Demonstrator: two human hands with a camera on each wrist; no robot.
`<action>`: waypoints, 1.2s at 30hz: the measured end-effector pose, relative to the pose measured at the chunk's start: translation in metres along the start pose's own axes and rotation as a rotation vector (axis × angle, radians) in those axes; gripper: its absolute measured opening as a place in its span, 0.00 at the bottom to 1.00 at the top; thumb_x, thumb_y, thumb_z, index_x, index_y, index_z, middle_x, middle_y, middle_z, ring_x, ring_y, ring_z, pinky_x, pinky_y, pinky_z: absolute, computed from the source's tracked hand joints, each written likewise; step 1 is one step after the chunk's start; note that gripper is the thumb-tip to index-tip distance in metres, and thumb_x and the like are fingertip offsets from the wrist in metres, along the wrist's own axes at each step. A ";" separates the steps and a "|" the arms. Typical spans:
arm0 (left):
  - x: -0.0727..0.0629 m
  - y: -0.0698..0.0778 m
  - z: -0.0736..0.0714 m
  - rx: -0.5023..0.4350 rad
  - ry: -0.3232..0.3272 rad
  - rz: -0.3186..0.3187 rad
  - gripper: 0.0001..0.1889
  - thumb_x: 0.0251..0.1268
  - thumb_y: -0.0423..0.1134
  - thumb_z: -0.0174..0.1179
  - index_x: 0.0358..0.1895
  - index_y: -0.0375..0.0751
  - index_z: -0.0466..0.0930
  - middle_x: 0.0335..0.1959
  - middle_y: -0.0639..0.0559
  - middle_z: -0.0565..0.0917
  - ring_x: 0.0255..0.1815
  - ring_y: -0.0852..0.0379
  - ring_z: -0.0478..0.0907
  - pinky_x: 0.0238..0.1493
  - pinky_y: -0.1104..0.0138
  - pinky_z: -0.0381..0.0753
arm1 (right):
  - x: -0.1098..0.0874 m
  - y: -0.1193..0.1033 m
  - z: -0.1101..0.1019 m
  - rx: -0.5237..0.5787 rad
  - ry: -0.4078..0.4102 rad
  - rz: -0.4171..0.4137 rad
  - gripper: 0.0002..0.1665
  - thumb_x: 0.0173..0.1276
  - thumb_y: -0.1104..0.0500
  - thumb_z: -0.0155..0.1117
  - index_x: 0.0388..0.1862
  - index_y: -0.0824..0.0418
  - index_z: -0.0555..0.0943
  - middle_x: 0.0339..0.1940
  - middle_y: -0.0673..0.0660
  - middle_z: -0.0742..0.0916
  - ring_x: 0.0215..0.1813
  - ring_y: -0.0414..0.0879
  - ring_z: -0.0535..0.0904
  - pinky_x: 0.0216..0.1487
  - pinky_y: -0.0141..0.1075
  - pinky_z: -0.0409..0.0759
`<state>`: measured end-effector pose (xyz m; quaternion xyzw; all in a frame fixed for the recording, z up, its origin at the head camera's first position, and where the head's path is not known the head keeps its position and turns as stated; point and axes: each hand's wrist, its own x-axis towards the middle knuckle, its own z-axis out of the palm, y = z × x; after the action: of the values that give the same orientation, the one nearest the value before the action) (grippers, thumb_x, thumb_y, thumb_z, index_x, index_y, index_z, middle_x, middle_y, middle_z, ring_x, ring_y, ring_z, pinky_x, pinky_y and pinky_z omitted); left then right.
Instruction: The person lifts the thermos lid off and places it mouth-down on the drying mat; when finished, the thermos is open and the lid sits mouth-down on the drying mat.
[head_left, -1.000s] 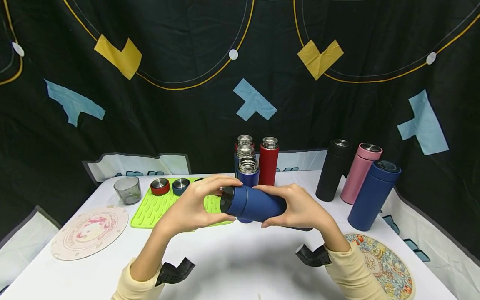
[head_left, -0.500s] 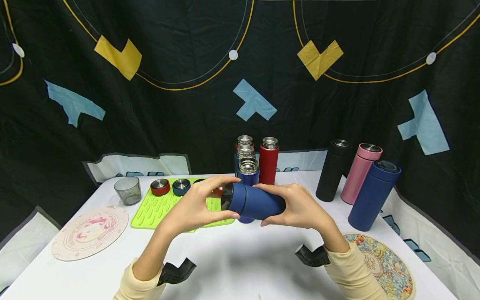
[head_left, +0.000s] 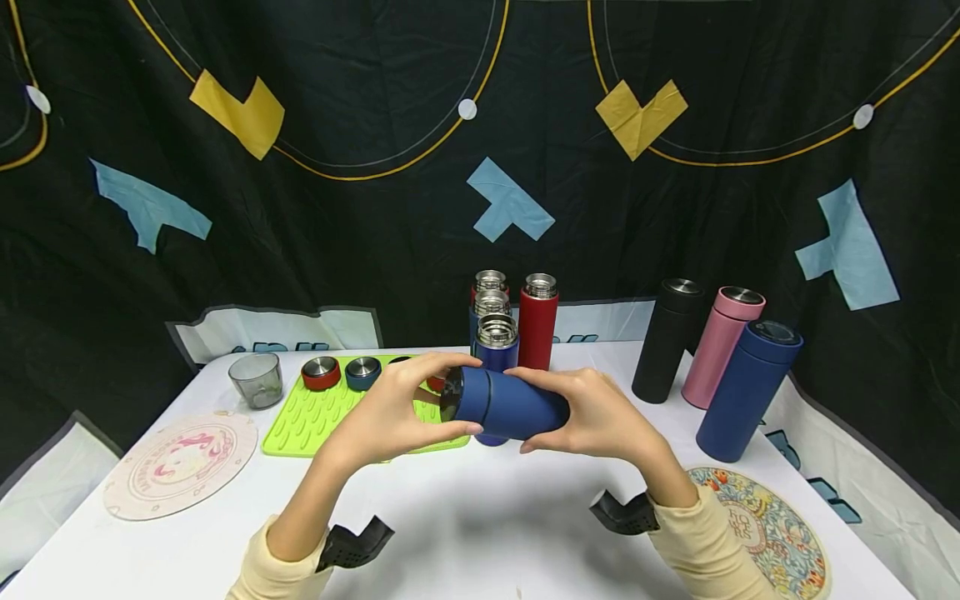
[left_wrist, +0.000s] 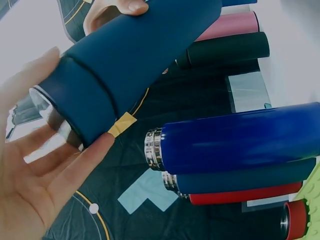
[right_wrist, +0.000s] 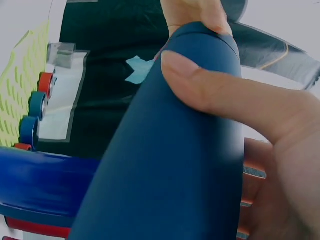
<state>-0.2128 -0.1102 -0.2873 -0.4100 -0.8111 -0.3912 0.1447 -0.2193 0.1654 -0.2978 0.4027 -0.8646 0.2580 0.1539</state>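
Note:
Held tilted on its side above the table is a dark blue thermos flask [head_left: 525, 406], its glossy dark lid top facing left. Fingers and thumb of my left hand [head_left: 405, 406] grip the lid [left_wrist: 75, 102] from above and below. My right hand [head_left: 592, 414] holds the flask's body [right_wrist: 170, 150] near its base, thumb along the side. A dark seam runs round the flask between lid and body. Right behind it stands a lidless blue flask [head_left: 497, 357], its steel neck showing.
A lidless red flask [head_left: 537, 325] stands at the back with others. Lids, including a red one [head_left: 320, 374] and a blue one [head_left: 363, 373], lie on a green mat [head_left: 300, 425] near a glass [head_left: 256, 381]. Black [head_left: 666, 342], pink [head_left: 722, 346] and blue [head_left: 747, 392] capped flasks stand right. Round placemats [head_left: 180, 467] flank them.
Both hands keep their grip on the flask. It has shifted very slightly left, and the seam below the lid shows darker than before. The other things stay put.

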 end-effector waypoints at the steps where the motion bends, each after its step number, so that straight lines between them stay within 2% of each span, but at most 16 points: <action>1: 0.000 0.000 0.000 0.005 0.008 -0.032 0.34 0.48 0.49 0.76 0.61 0.48 0.75 0.54 0.54 0.80 0.43 0.56 0.81 0.41 0.67 0.84 | 0.000 -0.001 0.000 -0.019 0.011 0.000 0.48 0.43 0.43 0.82 0.66 0.50 0.75 0.48 0.54 0.86 0.44 0.48 0.84 0.43 0.39 0.84; 4: 0.000 0.000 0.001 0.012 0.019 -0.091 0.34 0.49 0.53 0.74 0.61 0.47 0.75 0.50 0.53 0.82 0.40 0.56 0.81 0.39 0.68 0.84 | 0.000 -0.004 0.001 -0.060 0.035 -0.004 0.48 0.43 0.45 0.83 0.65 0.51 0.75 0.49 0.56 0.86 0.44 0.49 0.84 0.43 0.40 0.84; 6: 0.000 0.000 0.001 0.016 0.009 -0.087 0.34 0.49 0.53 0.74 0.61 0.49 0.74 0.51 0.54 0.81 0.40 0.56 0.80 0.41 0.68 0.83 | 0.000 -0.004 0.001 -0.066 0.040 -0.008 0.48 0.43 0.45 0.83 0.65 0.51 0.75 0.48 0.56 0.86 0.43 0.49 0.84 0.42 0.40 0.84; 9: 0.001 -0.001 0.001 0.013 -0.026 -0.021 0.35 0.48 0.51 0.75 0.62 0.50 0.74 0.56 0.57 0.79 0.46 0.58 0.79 0.45 0.67 0.82 | 0.000 -0.001 0.001 -0.056 0.026 -0.011 0.48 0.43 0.43 0.82 0.65 0.50 0.75 0.47 0.54 0.87 0.43 0.47 0.84 0.41 0.38 0.84; 13: 0.002 -0.001 -0.001 0.010 -0.078 0.093 0.36 0.45 0.44 0.77 0.62 0.53 0.74 0.60 0.59 0.75 0.57 0.58 0.74 0.52 0.63 0.80 | 0.000 0.004 0.001 0.016 -0.024 -0.008 0.47 0.44 0.40 0.81 0.65 0.48 0.75 0.47 0.52 0.87 0.42 0.46 0.84 0.42 0.36 0.83; 18: 0.002 -0.002 -0.001 -0.002 -0.070 0.159 0.36 0.44 0.37 0.78 0.61 0.52 0.75 0.61 0.58 0.75 0.62 0.56 0.71 0.54 0.59 0.79 | 0.000 0.007 0.000 0.107 -0.060 -0.008 0.46 0.47 0.40 0.79 0.65 0.49 0.75 0.49 0.52 0.86 0.43 0.46 0.84 0.43 0.36 0.83; 20: 0.002 -0.002 -0.001 -0.014 -0.056 0.156 0.35 0.44 0.38 0.78 0.61 0.51 0.75 0.60 0.57 0.76 0.60 0.56 0.73 0.52 0.60 0.80 | 0.000 0.006 0.000 0.103 -0.051 -0.009 0.46 0.47 0.39 0.79 0.65 0.49 0.75 0.49 0.51 0.86 0.43 0.45 0.83 0.42 0.35 0.83; 22: 0.002 -0.001 -0.001 -0.015 -0.039 0.128 0.35 0.45 0.41 0.78 0.61 0.51 0.74 0.60 0.56 0.76 0.56 0.56 0.75 0.49 0.63 0.82 | 0.000 0.003 0.000 0.082 -0.036 -0.002 0.47 0.45 0.40 0.80 0.65 0.48 0.75 0.48 0.51 0.86 0.43 0.44 0.83 0.42 0.34 0.83; 28: 0.001 0.002 0.001 0.012 0.020 -0.081 0.34 0.47 0.52 0.75 0.60 0.52 0.74 0.50 0.56 0.81 0.41 0.56 0.80 0.38 0.70 0.83 | 0.000 -0.004 0.002 -0.033 0.033 -0.001 0.49 0.43 0.42 0.82 0.66 0.50 0.75 0.48 0.54 0.86 0.43 0.48 0.84 0.42 0.39 0.84; 30: 0.001 0.001 0.002 0.012 0.021 -0.113 0.35 0.47 0.54 0.75 0.60 0.52 0.74 0.48 0.56 0.81 0.39 0.56 0.79 0.37 0.70 0.83 | 0.000 -0.006 0.003 -0.058 0.052 -0.002 0.49 0.42 0.44 0.83 0.65 0.50 0.75 0.49 0.55 0.86 0.44 0.48 0.84 0.42 0.40 0.83; 32: 0.001 0.000 0.001 0.010 0.006 -0.094 0.35 0.46 0.53 0.75 0.61 0.52 0.73 0.50 0.57 0.80 0.40 0.57 0.80 0.39 0.69 0.83 | 0.000 -0.006 0.003 -0.069 0.058 -0.004 0.49 0.41 0.45 0.84 0.65 0.50 0.75 0.49 0.54 0.86 0.44 0.48 0.84 0.42 0.40 0.83; 36: 0.001 -0.003 -0.002 -0.010 -0.051 0.020 0.37 0.44 0.47 0.77 0.62 0.53 0.73 0.58 0.58 0.77 0.50 0.58 0.78 0.46 0.64 0.82 | -0.001 -0.002 0.002 -0.043 0.019 0.003 0.48 0.43 0.42 0.82 0.65 0.49 0.75 0.48 0.54 0.87 0.43 0.47 0.84 0.41 0.38 0.83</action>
<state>-0.2158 -0.1121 -0.2870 -0.4287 -0.8084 -0.3832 0.1257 -0.2175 0.1637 -0.2991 0.3956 -0.8690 0.2435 0.1704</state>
